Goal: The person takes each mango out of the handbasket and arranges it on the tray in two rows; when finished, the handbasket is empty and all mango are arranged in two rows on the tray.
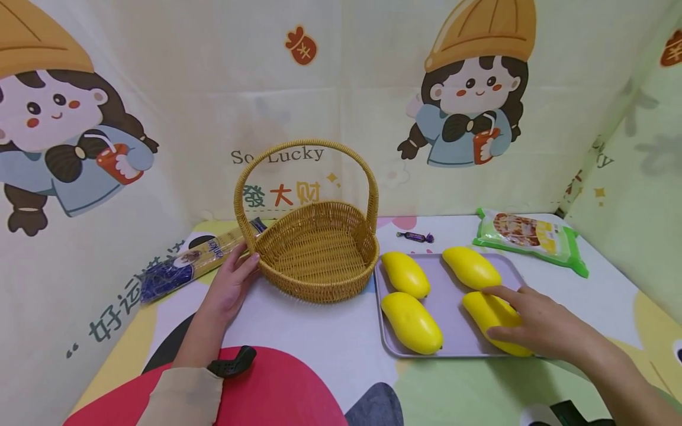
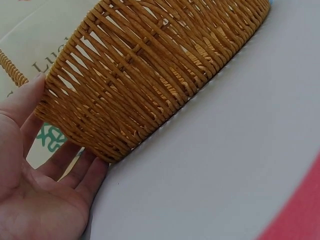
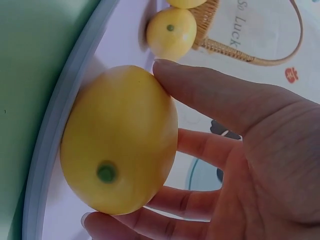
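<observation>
My left hand (image 1: pixel 230 291) holds the left end of a wicker basket (image 1: pixel 319 290) with a tall arched handle. In the left wrist view, the thumb lies at the basket's (image 2: pixel 145 75) rim and the fingers reach along its lower side. At the right, my right hand (image 1: pixel 546 322) grips the near right yellow mango (image 1: pixel 486 313), thumb on one side and fingers on the other. The right wrist view shows this mango (image 3: pixel 120 135) end-on, with a green stem spot, low over the tray. Three more mangoes, one of them at the far right (image 1: pixel 471 267), lie on the lilac tray (image 1: pixel 444 319).
A blue-and-yellow pasta packet (image 1: pixel 194 260) lies left of the basket, close to my left hand. Behind the tray are a small purple-wrapped candy (image 1: pixel 415 236) and a green-edged food packet (image 1: pixel 530 236). Printed cloth walls (image 1: pixel 341 106) stand at the back and sides.
</observation>
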Available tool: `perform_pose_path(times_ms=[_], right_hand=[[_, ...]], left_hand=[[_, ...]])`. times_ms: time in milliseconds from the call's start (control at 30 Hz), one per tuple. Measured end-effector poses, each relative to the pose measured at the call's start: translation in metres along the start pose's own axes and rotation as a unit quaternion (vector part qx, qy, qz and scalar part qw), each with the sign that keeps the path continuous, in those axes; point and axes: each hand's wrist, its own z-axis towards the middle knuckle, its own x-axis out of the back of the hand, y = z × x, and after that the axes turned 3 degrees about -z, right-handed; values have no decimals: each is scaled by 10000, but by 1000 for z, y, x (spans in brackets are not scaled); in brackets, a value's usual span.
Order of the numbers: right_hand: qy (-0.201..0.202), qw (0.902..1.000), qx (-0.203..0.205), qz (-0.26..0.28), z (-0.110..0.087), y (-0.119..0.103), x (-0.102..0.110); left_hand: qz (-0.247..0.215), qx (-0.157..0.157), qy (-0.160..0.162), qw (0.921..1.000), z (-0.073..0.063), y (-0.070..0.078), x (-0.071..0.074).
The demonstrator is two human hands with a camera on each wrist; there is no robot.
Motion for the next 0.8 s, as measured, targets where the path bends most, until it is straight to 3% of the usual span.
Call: perform_pose_path(times_ms=[667, 800], right_hand=[[-1, 9996, -215, -164, -1, -1, 4], [112, 9993, -295, -202, -2, -2, 9]], left_hand=[[12, 53, 53, 10000, 1, 2, -2], [416, 18, 88, 9991, 1, 5, -5]])
